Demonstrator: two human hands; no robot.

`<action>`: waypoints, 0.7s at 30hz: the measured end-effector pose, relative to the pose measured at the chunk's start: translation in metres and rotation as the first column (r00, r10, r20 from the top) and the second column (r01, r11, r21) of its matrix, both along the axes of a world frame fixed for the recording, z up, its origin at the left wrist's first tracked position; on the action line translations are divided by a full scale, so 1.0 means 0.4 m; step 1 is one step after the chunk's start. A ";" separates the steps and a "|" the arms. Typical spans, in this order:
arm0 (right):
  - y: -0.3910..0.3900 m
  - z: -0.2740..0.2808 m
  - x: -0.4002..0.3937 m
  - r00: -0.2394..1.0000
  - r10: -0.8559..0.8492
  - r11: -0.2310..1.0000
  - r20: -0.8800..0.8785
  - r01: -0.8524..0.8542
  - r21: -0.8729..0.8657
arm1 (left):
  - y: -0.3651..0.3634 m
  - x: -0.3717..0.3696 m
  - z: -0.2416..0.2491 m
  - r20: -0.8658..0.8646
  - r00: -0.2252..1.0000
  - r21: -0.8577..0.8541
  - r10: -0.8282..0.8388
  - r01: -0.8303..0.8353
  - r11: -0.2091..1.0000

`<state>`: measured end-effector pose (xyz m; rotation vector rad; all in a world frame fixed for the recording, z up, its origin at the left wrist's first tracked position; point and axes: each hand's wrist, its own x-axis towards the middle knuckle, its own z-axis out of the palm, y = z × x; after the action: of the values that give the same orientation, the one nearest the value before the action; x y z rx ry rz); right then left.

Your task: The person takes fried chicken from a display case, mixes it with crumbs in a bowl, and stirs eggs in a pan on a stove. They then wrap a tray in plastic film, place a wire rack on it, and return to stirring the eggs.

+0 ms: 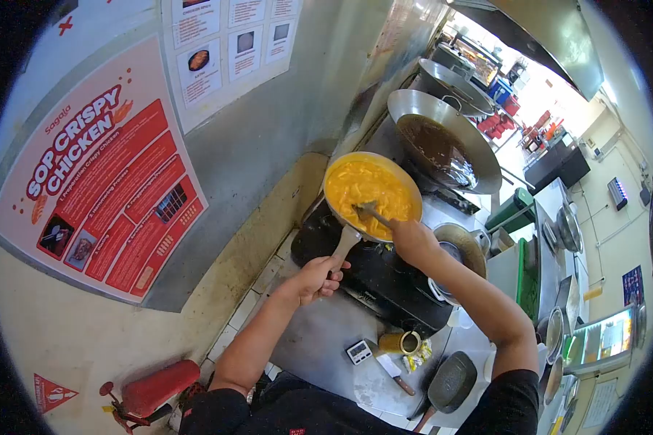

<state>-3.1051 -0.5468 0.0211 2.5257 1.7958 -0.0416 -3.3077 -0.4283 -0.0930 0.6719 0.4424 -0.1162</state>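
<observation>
Thick yellow-orange sauce with pale pieces [359, 181] fills a frying pan [416, 196] on the black gas stove [315, 239]. My left hand [316, 281] is closed around the pan's light-coloured handle [347, 243]. Over the right side of the pan, my right hand [413, 243] grips a dark spatula [370, 211]. The spatula's end dips into the sauce, and its grip is hidden inside my fist. To the right of the pan, partly behind my right forearm, stands another round pan [461, 243].
A large wok of dark liquid [435, 148] stands beyond the pan. Nearer me on the steel counter [305, 333] lie a timer [358, 352], a knife [395, 373], a yellowish cup [399, 342] and a square grill pan [452, 380]. A wall with posters [101, 174] borders the left.
</observation>
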 end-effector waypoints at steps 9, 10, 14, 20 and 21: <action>0.111 -0.067 0.138 0.971 0.022 1.000 0.240 -0.022 0.000 | -0.006 -0.003 -0.005 -0.009 0.999 -0.008 0.049 -0.049 0.999; 0.107 -0.048 0.140 0.967 0.047 0.999 0.250 -0.041 -0.032 | -0.006 -0.002 -0.006 0.001 1.000 0.002 0.028 -0.028 1.000; 0.060 -0.008 0.144 0.973 0.088 0.992 0.214 -0.065 -0.111 | -0.010 -0.004 0.002 -0.004 0.998 -0.006 0.062 -0.062 0.998; -0.023 0.182 0.129 0.961 0.232 0.945 0.148 -0.186 -0.270 | -0.012 -0.007 0.019 -0.011 0.996 -0.040 0.091 -0.091 0.995; -0.022 0.217 0.139 0.961 0.229 0.947 0.154 -0.183 -0.265 | -0.013 -0.011 0.029 -0.030 0.995 -0.021 0.091 -0.091 0.996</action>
<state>-3.0496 -0.5555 0.1080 2.0886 1.8422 -0.0248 -3.3120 -0.4335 -0.0815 0.6274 0.4981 -0.0448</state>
